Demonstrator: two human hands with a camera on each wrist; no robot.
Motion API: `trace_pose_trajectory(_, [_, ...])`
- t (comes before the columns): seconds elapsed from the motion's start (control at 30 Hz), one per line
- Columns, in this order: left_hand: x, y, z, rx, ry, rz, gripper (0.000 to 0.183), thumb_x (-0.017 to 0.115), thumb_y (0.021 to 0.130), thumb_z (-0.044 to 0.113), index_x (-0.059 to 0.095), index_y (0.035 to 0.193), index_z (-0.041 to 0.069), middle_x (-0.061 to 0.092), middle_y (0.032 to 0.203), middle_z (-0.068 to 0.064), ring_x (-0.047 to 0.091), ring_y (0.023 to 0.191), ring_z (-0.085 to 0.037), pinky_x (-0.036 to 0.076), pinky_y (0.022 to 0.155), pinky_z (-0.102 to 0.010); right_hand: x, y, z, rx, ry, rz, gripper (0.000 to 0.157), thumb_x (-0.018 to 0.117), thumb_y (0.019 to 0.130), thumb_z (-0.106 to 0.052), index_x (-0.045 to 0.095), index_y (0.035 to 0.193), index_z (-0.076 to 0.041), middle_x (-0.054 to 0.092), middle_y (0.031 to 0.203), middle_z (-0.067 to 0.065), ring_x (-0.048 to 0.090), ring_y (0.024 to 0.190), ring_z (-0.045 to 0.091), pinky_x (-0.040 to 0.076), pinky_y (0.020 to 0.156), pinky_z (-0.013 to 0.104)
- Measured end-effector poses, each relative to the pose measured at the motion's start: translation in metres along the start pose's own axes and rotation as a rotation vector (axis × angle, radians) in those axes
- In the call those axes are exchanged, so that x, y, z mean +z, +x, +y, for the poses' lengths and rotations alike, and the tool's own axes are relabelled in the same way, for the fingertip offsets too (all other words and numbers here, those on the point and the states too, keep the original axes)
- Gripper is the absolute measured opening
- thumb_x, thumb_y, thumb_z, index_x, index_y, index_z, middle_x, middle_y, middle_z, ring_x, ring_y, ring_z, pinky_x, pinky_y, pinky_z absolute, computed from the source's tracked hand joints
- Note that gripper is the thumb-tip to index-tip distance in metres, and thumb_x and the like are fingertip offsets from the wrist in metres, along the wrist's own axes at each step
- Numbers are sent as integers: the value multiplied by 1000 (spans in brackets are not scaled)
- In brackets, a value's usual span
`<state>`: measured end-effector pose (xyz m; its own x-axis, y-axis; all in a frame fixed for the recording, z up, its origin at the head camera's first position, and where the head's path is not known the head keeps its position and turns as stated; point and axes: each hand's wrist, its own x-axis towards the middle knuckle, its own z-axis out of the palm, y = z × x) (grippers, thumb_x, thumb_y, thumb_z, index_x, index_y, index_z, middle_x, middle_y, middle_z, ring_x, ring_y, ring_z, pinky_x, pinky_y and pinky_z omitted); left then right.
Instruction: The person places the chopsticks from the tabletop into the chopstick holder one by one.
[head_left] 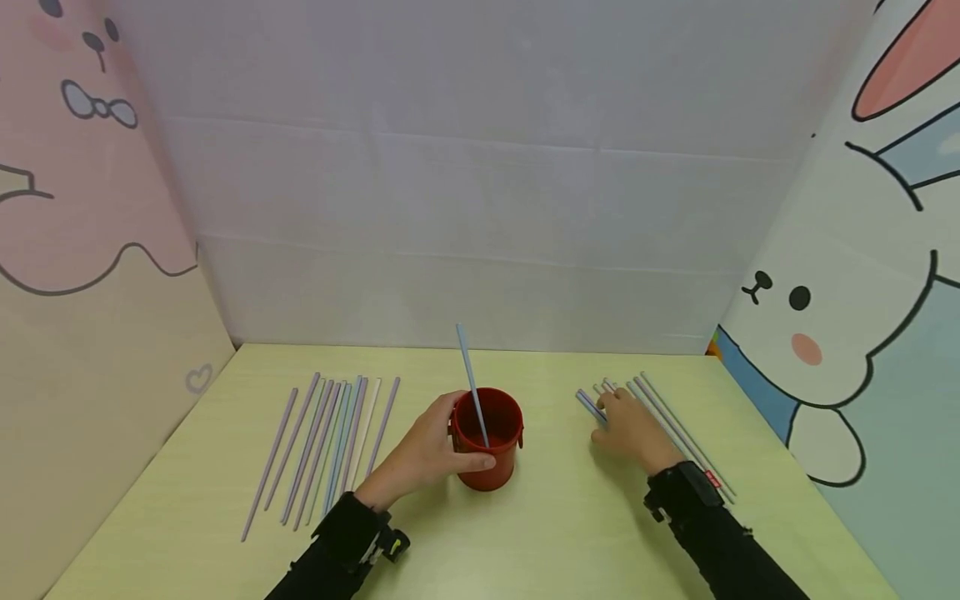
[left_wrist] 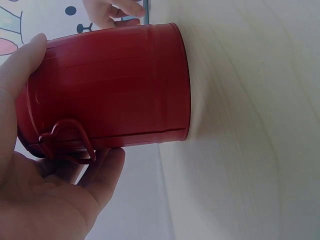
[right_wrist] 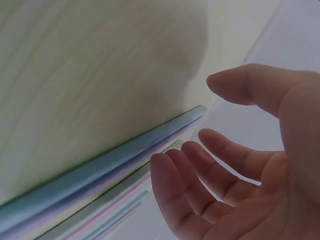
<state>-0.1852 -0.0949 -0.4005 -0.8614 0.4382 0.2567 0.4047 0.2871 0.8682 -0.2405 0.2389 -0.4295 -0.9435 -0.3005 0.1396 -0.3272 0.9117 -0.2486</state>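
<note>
A small red metal bucket [head_left: 497, 475] with heart-shaped handle lugs stands upright on the table. My left hand [head_left: 427, 450] grips it from the left, thumb at the near side of the rim and fingers round the far side. One light blue straw [head_left: 471, 375] leans inside the bucket, its top sticking out well above the rim. My right hand [head_left: 630, 427] hovers over the right-hand group of straws [head_left: 678, 429]. In the right wrist view, its fingertips [right_wrist: 162, 167] are close to the straws, thumb spread apart, with nothing held between them.
Several purple, blue, green and white straws [head_left: 322, 454] lie side by side on the pale wood-grain table [head_left: 525, 550], left of the bucket. A white panel [head_left: 480, 208] stands behind the table. Panels with cartoon animals [head_left: 840, 358] flank both sides.
</note>
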Motion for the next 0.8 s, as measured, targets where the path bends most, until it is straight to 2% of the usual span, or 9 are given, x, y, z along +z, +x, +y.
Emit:
trace_pose_trajectory(0.37, [0, 0, 0, -7, 3, 3, 79, 84, 73, 19, 40, 137, 5, 47, 132, -10, 46, 118, -27, 50, 86, -41, 8, -1, -1, 18, -51, 1, 24, 64, 82, -6, 59, 104, 1, 53, 92, 12, 50, 79, 26, 45, 72, 43])
trace_pose_trajectory(0.6, [0, 0, 1, -17, 6, 3, 80, 84, 73, 19, 39, 137, 5, 47, 132, -11, 46, 118, -27, 50, 86, -42, 9, -2, -7, -21, -36, 22, 16, 64, 83, -1, 63, 99, 1, 59, 90, 13, 58, 81, 30, 50, 72, 42])
trace_pose_trajectory(0.8, [0, 0, 0, -14, 2, 1, 79, 84, 73, 19, 39, 137, 4, 47, 132, -11, 46, 118, -27, 51, 85, -43, 8, -2, -10, -43, -3, 30, 16, 65, 83, 1, 64, 98, -2, 59, 83, 8, 55, 69, 22, 48, 65, 37])
